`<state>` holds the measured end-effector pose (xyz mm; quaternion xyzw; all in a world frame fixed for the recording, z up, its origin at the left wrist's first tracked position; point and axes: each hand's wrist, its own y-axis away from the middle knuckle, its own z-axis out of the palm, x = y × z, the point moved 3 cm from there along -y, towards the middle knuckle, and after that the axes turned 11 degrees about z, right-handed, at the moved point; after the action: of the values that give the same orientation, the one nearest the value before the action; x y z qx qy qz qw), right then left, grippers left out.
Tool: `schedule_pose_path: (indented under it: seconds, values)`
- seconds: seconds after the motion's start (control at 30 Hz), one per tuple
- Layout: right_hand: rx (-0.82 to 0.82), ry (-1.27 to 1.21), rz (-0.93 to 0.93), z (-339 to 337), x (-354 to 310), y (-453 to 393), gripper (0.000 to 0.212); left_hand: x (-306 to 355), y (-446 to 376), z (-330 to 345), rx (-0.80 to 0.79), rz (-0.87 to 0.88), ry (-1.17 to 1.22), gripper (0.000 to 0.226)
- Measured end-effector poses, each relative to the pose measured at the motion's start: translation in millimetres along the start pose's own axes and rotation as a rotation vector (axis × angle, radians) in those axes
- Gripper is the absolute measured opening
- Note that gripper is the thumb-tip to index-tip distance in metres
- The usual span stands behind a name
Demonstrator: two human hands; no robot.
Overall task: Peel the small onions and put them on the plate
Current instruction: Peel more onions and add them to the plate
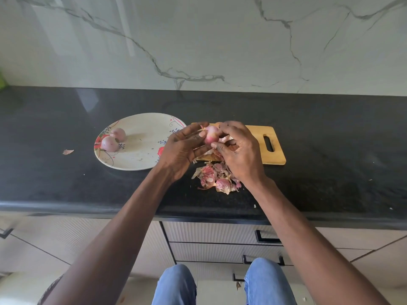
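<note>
A black countertop (308,139) runs across the view below a marble-patterned wall (198,40). Taking the plate (141,150) as the landmark: it is pale with a floral print and lies left of centre on the counter. A wooden cutting board (273,148) lies just to the plate's right, partly covered by the hands. A pile of pink onion skins (214,178) sits on the counter to the plate's lower right, in front of the board.

The left hand (182,148) hangs over the plate's right edge, fingers loosely curled, thumb and fingertips cupping a small onion (211,135) held just right of the plate, above the board. The right hand (239,150) closes in on the same onion from the far side, its fingers bent over the top and its thumb pinching papery skin at the onion's lower side.

Two peeled onions (113,139) rest touching one another at the plate's left side. A single skin scrap (67,152) lies on the counter left of the plate.
</note>
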<state>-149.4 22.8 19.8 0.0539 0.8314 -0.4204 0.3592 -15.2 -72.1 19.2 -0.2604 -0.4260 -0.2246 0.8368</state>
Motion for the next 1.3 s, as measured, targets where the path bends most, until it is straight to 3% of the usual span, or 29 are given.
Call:
schedule_pose_path:
  seconds: [0.23,0.4,0.53,0.8,1.13,1.3]
  values:
    - [-0.100,-0.053,0.021,7.4,5.4,0.4,0.024,1.4,2.1,0.6,0.019,-0.043,0.010,0.018]
    - [-0.020,0.022,0.011,8.1,-3.0,5.0,0.019,1.2,1.4,-0.4,0.077,-0.058,0.020,0.015]
    - [-0.046,0.002,0.005,9.9,-1.8,5.1,0.021,0.4,1.6,-0.4,0.090,-0.060,0.025,0.015]
    - [-0.136,0.042,0.066,12.3,-2.1,5.7,0.029,-4.0,1.0,-5.7,0.083,0.032,-0.205,0.020]
    - [-0.106,0.031,0.054,13.2,-3.1,7.7,0.021,-2.8,3.8,-5.2,0.066,0.058,-0.249,0.014]
    - [-0.179,0.014,0.106,16.2,0.8,6.0,0.044,-2.3,5.0,-4.0,0.069,0.065,-0.275,0.016]
